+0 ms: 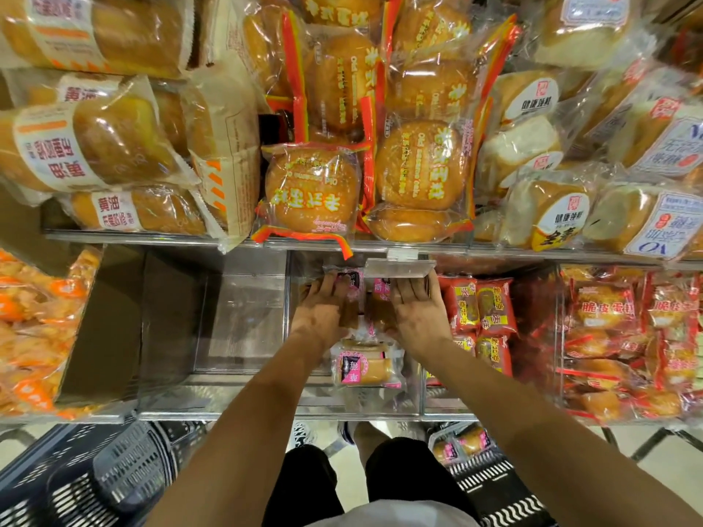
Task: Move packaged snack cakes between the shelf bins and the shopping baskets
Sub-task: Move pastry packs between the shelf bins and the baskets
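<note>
Pink-labelled, clear-wrapped snack cakes [366, 365] sit in the clear plastic shelf bin [380, 407] — left hand [321, 311] and right hand [414, 311] curl onto packs at its back — light, squashy, slippery film, so grip the sides gently.

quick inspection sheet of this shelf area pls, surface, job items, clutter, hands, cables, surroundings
surface: clear plastic shelf bin on the lower shelf, its left compartment bare.
job's things: pink-labelled clear-wrapped snack cakes lie in the middle compartment; more of them in the black basket on the right on the floor.
clutter: red-wrapped cakes in the next compartment; orange packs at far left.
grippers: left hand and right hand both reach into the middle compartment, on pink packs; grip cannot be told.
cables: nothing seen.
surroundings: upper shelf of round cakes in orange-edged bags and bread loaves; dark slotted basket on the left on the floor.
</note>
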